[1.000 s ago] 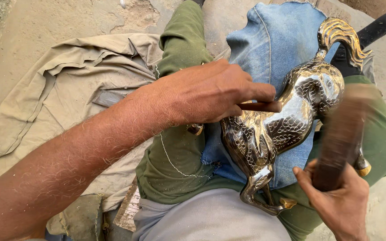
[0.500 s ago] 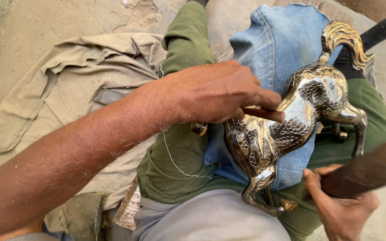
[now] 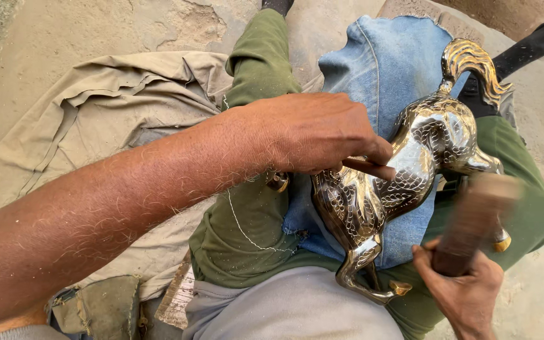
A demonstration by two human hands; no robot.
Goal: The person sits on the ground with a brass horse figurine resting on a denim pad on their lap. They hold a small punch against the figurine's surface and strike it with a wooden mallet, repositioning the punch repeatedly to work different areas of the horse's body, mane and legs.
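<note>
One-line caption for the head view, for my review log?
Left hand presses a slim tool to a metal horse figurine on denim cloth; right hand grips a blurred wooden mallet.

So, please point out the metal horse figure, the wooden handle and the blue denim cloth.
metal horse figure (image 3: pixel 410 167), head view, on its engraved body.
wooden handle (image 3: pixel 470 226), head view, on the blurred shaft above the right hand.
blue denim cloth (image 3: pixel 385 75), head view, on its upper bare part.

Brass horse (image 3: pixel 404 182) between both hands
</note>
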